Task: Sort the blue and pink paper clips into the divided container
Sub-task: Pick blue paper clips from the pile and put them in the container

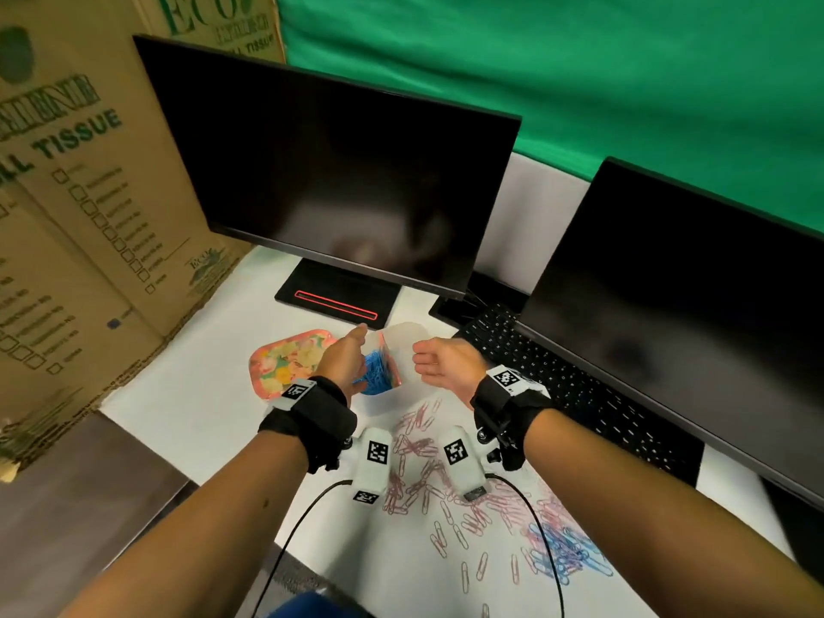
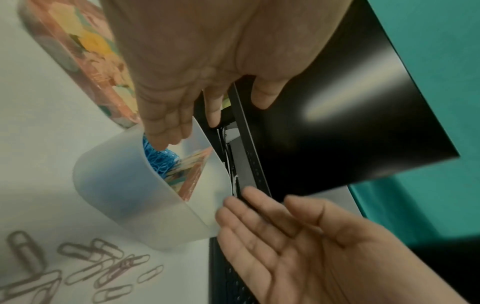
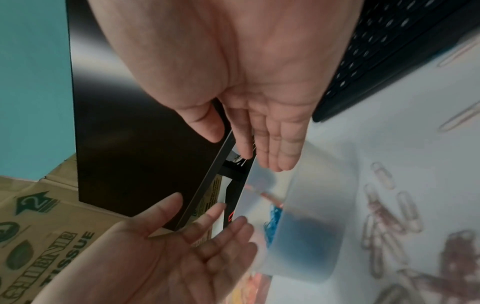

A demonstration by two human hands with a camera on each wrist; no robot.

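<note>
A translucent white divided container stands on the white table between my hands. Its left compartment holds blue paper clips. My left hand is open, its straight fingers reaching over the container's rim just above the blue clips. My right hand is open and empty, palm up, its fingertips close beside the container's right wall. Pink paper clips lie scattered in front of the container. A mixed pile of blue and pink clips lies near right.
A floral pink tray lies left of the container. Two dark monitors stand behind, and a black keyboard lies at the right. A cardboard box walls the left side. Cables run from both wrists.
</note>
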